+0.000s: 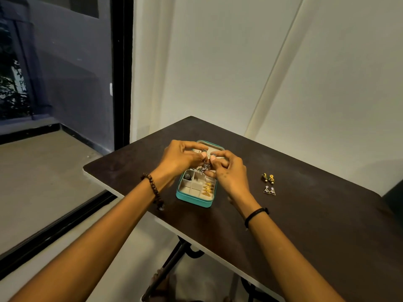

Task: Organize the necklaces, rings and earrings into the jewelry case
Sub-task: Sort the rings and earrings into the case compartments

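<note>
A teal jewelry case [192,200] lies open on the dark table, its lid tipped back behind my hands. Gold rings [207,188] fill its right-hand slots and a dark round piece [187,176] sits in the far left compartment. Above the case, my left hand [178,158] and my right hand [229,171] meet, each pinching a dark silver dangling earring [205,167] that hangs between the fingertips. To the right on the table lie a gold and green earring pair [268,178] and a triangular stone earring pair [269,190].
The dark table [305,203] runs from the corner near the wall toward me on the right; its left edge drops off beside my left forearm. A glass door and black frame stand to the left. Black table legs show below.
</note>
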